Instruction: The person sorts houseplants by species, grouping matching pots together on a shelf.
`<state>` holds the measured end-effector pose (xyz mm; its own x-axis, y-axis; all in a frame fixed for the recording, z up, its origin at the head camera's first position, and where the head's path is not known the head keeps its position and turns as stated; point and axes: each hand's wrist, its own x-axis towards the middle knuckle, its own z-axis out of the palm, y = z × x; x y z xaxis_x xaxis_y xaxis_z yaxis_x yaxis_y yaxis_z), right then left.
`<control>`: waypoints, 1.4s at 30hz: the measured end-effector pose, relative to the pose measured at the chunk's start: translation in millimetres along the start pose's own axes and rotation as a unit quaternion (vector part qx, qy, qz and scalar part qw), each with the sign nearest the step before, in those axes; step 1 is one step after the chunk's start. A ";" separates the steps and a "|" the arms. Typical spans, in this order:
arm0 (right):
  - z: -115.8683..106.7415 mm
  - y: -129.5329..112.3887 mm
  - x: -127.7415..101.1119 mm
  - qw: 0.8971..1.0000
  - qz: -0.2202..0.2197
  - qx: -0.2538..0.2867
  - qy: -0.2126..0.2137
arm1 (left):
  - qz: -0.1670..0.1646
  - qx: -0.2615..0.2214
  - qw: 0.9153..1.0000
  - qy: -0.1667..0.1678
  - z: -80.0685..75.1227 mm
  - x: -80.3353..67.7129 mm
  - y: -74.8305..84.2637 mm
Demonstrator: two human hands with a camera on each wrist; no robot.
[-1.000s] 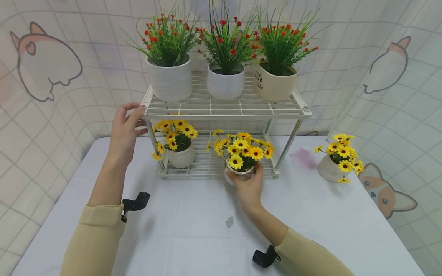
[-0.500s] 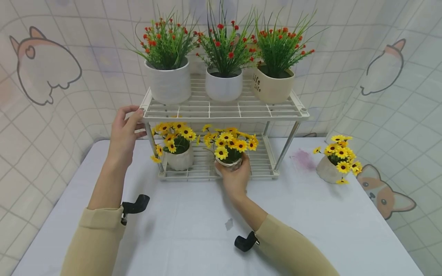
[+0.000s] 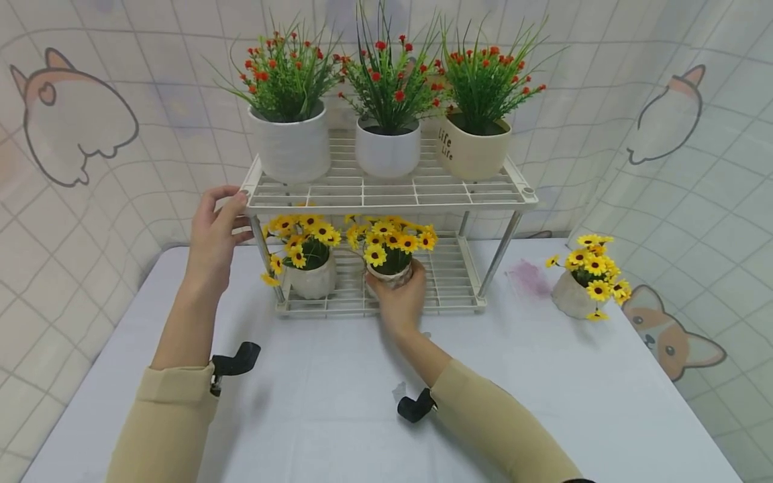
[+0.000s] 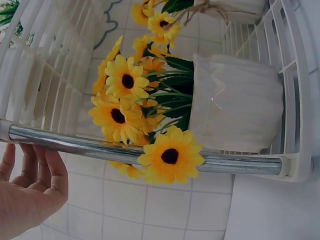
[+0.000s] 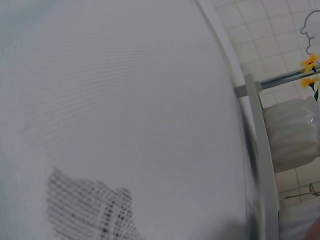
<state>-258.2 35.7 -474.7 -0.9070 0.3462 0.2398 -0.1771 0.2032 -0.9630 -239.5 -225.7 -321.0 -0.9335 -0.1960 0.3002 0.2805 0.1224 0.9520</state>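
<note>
My right hand [image 3: 403, 298] grips a pot of yellow artificial sunflowers [image 3: 386, 277] from the front, at the lower tier of a white two-tier wire rack [image 3: 386, 201]. Whether its base touches the shelf is hidden. Twine hangs around this pot in the left wrist view. To its left, a second potted sunflower [image 3: 314, 280] stands on the same tier, some blooms poking past the chrome post [image 4: 100, 146]. My left hand [image 3: 211, 245] holds the rack's upper left corner, thumb on top and fingers behind the post. The right wrist view shows barely an edge of my right hand.
Three pots of red-flowered greenery, a white one [image 3: 290, 147], a smaller white one [image 3: 388, 151] and a cream one [image 3: 474, 149], line the top tier. Another potted sunflower [image 3: 574, 295] leans on the white tablecloth [image 3: 326, 402] at right. A tile-patterned curtain [image 3: 181, 154] hangs behind.
My right hand has moved left and slightly inward with the potted sunflower, bringing it nearer the other one on the lower tier. My left hand has stayed at the rack's corner.
</note>
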 end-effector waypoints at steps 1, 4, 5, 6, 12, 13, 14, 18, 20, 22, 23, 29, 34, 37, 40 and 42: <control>0.2 0.4 0.2 1.000 0.002 0.002 -0.002 | 0.000 0.000 1.000 0.000 0.4 -0.1 0.2; -1.8 1.8 -1.4 1.000 0.012 -0.009 -0.008 | -0.005 0.004 1.000 0.000 1.4 -0.6 0.8; -3.3 1.7 -2.6 1.000 0.015 -0.013 -0.011 | -0.006 0.005 1.000 0.001 1.6 -0.9 1.1; -4.7 1.9 -3.8 1.000 0.016 -0.018 -0.013 | -0.008 0.006 1.000 0.001 1.8 -1.0 1.3; -11.6 4.2 -6.3 0.999 -0.009 -0.032 -0.022 | -0.008 0.016 1.000 0.006 2.2 -0.2 1.0; -11.6 4.5 -5.8 0.999 -0.015 -0.032 -0.023 | -0.007 0.018 1.000 0.007 2.0 0.1 1.0; -11.3 4.7 -5.3 0.999 -0.020 -0.029 -0.023 | -0.007 0.021 1.000 0.008 1.9 0.5 0.9; -9.0 6.0 -2.5 0.999 -0.031 -0.028 -0.021 | -0.007 0.024 1.000 0.009 1.9 1.8 0.7; -7.7 7.1 -1.1 0.999 -0.031 -0.031 -0.020 | -0.008 0.021 1.000 0.009 2.0 2.2 0.7; -6.9 8.2 -0.3 0.999 -0.029 -0.037 -0.021 | -0.011 0.016 1.000 0.009 1.8 2.2 0.8; -7.0 8.3 -0.2 0.999 -0.027 -0.038 -0.023 | -0.013 0.015 1.000 0.010 1.8 2.1 0.8; -16.4 4.7 -4.9 0.998 -0.023 -0.008 -0.053 | -0.019 0.004 1.000 0.013 2.0 0.9 0.7; -33.2 3.1 -11.7 0.996 -0.024 0.001 -0.080 | -0.016 0.010 1.000 0.013 3.3 0.7 1.0; -44.6 1.7 -16.1 0.996 -0.019 0.004 -0.092 | -0.016 0.015 1.000 0.013 4.0 0.7 1.6; -56.2 3.2 -19.0 0.995 -0.012 0.004 -0.099 | -0.017 0.019 1.000 0.013 3.9 0.6 1.9; -64.9 5.1 -19.5 0.995 -0.001 0.005 -0.099 | -0.016 0.019 1.000 0.013 3.9 0.6 2.0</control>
<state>-216.6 89.4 -476.3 -0.9639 0.1577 0.2146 -0.1828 0.1941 -0.9638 -240.3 -221.8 -319.2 -0.9355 -0.2262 0.2715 0.2414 0.1520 0.9585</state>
